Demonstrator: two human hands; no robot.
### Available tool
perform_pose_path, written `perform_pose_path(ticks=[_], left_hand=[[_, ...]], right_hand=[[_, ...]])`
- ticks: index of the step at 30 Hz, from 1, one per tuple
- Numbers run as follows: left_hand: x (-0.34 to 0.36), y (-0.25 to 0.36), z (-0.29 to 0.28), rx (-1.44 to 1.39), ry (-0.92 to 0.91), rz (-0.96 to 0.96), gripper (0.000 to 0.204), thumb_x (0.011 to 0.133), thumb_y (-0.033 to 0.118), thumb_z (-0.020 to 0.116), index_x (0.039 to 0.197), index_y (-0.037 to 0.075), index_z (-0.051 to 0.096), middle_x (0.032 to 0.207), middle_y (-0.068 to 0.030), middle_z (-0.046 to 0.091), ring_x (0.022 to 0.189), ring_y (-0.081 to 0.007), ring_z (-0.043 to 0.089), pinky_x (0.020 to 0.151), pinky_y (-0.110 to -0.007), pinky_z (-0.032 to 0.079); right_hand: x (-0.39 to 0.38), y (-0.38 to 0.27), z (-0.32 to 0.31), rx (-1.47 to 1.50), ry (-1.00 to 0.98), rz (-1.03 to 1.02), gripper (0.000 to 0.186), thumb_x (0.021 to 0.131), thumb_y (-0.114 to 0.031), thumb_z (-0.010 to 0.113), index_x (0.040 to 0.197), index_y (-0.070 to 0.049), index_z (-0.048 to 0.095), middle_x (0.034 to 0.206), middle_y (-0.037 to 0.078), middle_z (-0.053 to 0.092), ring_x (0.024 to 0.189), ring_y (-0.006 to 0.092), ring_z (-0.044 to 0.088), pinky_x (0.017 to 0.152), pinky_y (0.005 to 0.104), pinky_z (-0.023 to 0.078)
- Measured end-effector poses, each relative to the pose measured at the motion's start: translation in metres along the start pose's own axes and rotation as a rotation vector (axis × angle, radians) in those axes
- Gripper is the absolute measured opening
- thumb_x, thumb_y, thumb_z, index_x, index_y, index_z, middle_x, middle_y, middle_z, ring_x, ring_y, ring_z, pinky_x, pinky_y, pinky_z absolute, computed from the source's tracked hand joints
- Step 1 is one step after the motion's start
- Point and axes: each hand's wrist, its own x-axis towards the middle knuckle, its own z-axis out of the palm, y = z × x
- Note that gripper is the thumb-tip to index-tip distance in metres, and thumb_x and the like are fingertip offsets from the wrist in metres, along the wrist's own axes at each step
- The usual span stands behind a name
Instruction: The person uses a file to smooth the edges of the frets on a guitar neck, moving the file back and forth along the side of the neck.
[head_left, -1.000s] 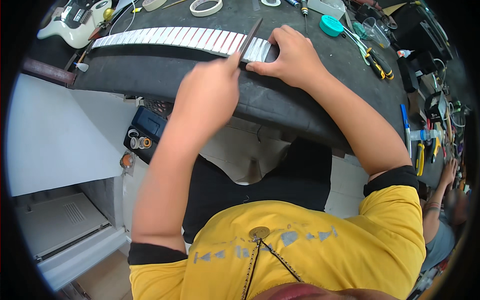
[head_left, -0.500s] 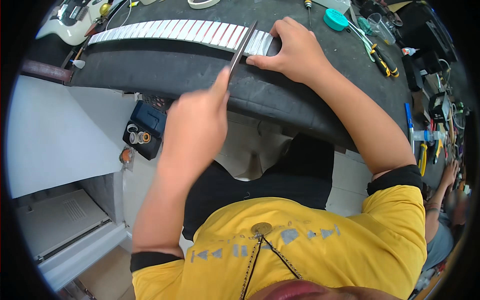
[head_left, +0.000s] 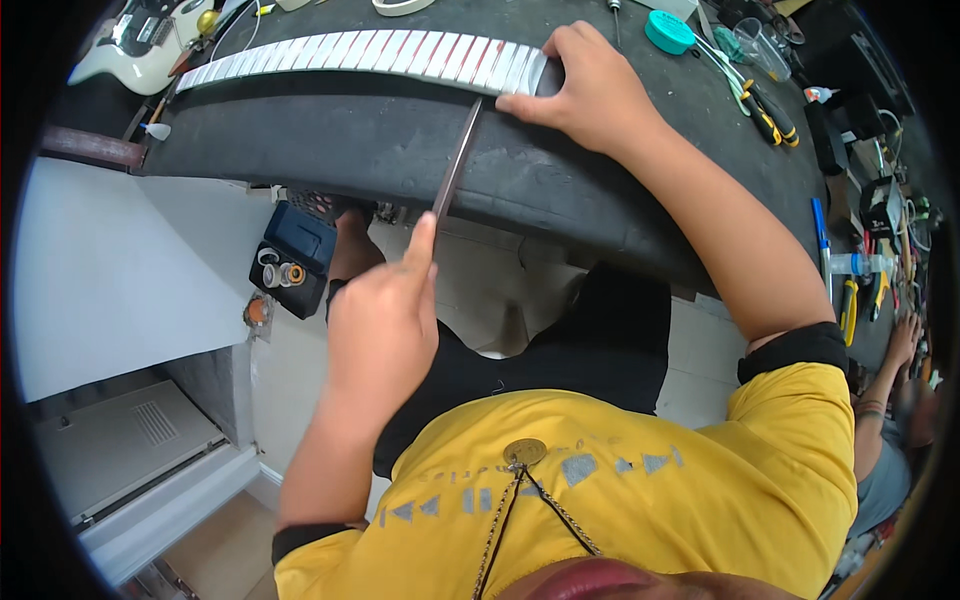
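Well, left hand [head_left: 385, 325] on the file [head_left: 459, 160], right hand [head_left: 597, 90] on the neck [head_left: 410, 57]

Through the head camera I see the neck lying along the near edge of the dark surface [head_left: 300, 130], from close to its left end to about the middle of that edge. It is barred in white, with thin red lines between some of the bars.

On my left, the fingers are curled tight round the file, the forefinger stretched along it; the handle is hidden in the fist. The blade slants over the near edge of the surface, its tip just beside the neck's near side. I cannot tell whether the two touch.

On my right, thumb and fingers are parted only as wide as the neck and clasp its right end, the thumb at the near side, the fingers at the far side.

A white guitar [head_left: 140, 45] is by the surface's left end, past the neck. Beyond the right hand I have a teal tin [head_left: 670, 32] and yellow-and-black pliers [head_left: 771, 115]. Toward the right end of the surface lies a blue pen [head_left: 820, 228], and another person's hand [head_left: 904, 340] is farther right.
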Motion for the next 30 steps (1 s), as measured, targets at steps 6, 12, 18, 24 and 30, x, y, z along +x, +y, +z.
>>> perform_pose_path(ticks=[6,12,18,24,30], left_hand=[[-0.009,0.014,-0.036,0.022,-0.112,-0.086,0.050,0.106,0.003,0.070,0.156,0.007,0.068,0.079,-0.0224,0.067,0.071,-0.0424,0.067,0.068,-0.045,0.054],[-0.011,0.006,-0.014,-0.019,0.046,0.050,0.060,0.101,0.001,0.076,0.159,0.007,0.064,0.077,-0.0157,0.069,0.068,-0.0369,0.069,0.063,-0.047,0.055],[0.011,0.007,-0.006,0.000,-0.005,-0.030,0.050,0.104,0.000,0.071,0.154,0.004,0.068,0.084,-0.0254,0.070,0.077,-0.0451,0.070,0.071,-0.045,0.056],[0.158,0.010,0.017,0.085,0.054,0.068,0.032,0.108,0.014,0.060,0.132,0.002,0.076,0.097,-0.0292,0.078,0.097,-0.0482,0.077,0.087,-0.059,0.060],[0.032,0.000,0.006,0.032,0.067,0.100,0.047,0.104,0.006,0.072,0.150,0.005,0.070,0.077,-0.0222,0.070,0.076,-0.0435,0.074,0.076,-0.055,0.060]], right_hand=[[0.001,-0.001,-0.003,0.016,-0.033,0.082,0.073,0.079,-0.057,0.098,0.114,0.002,0.072,0.115,0.017,0.069,0.105,0.0342,0.070,0.093,0.0430,0.058],[-0.007,-0.008,-0.009,0.003,-0.035,0.039,0.079,0.076,-0.067,0.093,0.111,0.002,0.075,0.112,0.015,0.070,0.104,0.0348,0.070,0.099,0.0490,0.052],[-0.009,-0.014,-0.007,-0.011,-0.042,0.001,0.078,0.074,-0.067,0.093,0.107,0.001,0.074,0.110,0.015,0.069,0.104,0.0358,0.069,0.097,0.0505,0.052],[-0.004,-0.015,-0.006,-0.002,-0.051,-0.017,0.078,0.075,-0.068,0.093,0.107,0.001,0.074,0.111,0.016,0.069,0.106,0.0364,0.069,0.097,0.0503,0.052],[-0.011,-0.012,-0.012,-0.035,-0.044,0.004,0.078,0.076,-0.066,0.093,0.108,0.002,0.073,0.112,0.017,0.069,0.105,0.0372,0.070,0.098,0.0513,0.052]])
